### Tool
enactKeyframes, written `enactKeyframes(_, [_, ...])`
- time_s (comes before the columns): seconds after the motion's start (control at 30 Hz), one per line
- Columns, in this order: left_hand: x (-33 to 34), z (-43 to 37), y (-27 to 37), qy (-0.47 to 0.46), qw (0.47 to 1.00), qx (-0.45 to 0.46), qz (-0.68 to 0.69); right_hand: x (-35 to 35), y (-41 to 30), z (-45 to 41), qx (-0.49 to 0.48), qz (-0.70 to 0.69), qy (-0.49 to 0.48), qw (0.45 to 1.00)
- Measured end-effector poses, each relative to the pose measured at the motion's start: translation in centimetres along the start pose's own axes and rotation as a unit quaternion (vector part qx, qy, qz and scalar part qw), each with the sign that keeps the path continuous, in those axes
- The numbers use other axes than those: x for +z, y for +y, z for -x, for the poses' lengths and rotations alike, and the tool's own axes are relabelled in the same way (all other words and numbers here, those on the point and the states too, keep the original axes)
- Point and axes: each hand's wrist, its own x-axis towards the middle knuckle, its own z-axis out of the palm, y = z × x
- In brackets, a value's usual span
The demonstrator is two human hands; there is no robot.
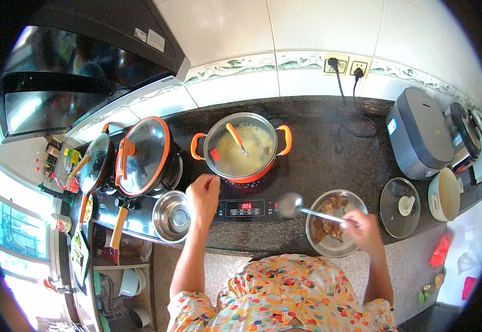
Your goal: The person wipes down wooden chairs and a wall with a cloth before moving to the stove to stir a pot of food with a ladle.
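Observation:
My right hand (363, 228) grips the handle of a metal ladle (321, 213). Its scoop, blurred, hovers over the front edge of the induction cooktop (245, 208). Beneath that hand stands a round steel bowl (350, 245) holding browned chunks of food (330, 226), probably meat. My left hand (202, 191) is curled closed above the counter, with nothing visible in it. It is between an empty steel bowl (173, 216) and an orange pot (251, 177). A glass lid (224, 143) with an orange handle covers the pot, and yellowish bubbling liquid shows through it.
Left stand an orange-rimmed lidded wok (147, 157) and a frying pan (95, 164) on a gas hob. A cleaver-like wooden handle (119, 228) juts over the front edge. Right are a glass lid (398, 220), a pale pot (442, 195) and a grey rice cooker (419, 133). Cords (359, 128) trail behind.

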Motion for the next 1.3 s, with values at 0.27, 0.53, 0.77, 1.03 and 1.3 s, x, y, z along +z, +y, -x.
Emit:
enactKeyframes(0.27, [6.5,-11.6,3.7,-0.093,0.975,-0.012,-0.199,-4.5,-0.9,2.8,0.092,-0.097,0.287,0.949])
enactKeyframes(0.53, [7.0,-14.2,2.7,-0.127,0.971,-0.054,-0.194,-5.4,-1.3,4.2,0.063,-0.115,0.384,0.914])
enactKeyframes(0.77, [0.6,-12.7,4.8,-0.097,0.918,-0.209,0.322,-5.4,-2.0,2.1,0.028,-0.118,0.382,0.916])
enactKeyframes(1.03, [0.6,-9.6,0.7,-0.037,0.797,-0.240,0.553,-2.1,-5.0,-4.8,-0.089,-0.057,0.264,0.959])
enactKeyframes(1.3, [-0.3,-8.6,-0.9,-0.038,0.755,-0.234,0.611,3.2,-7.9,-12.0,-0.217,0.079,0.197,0.953])
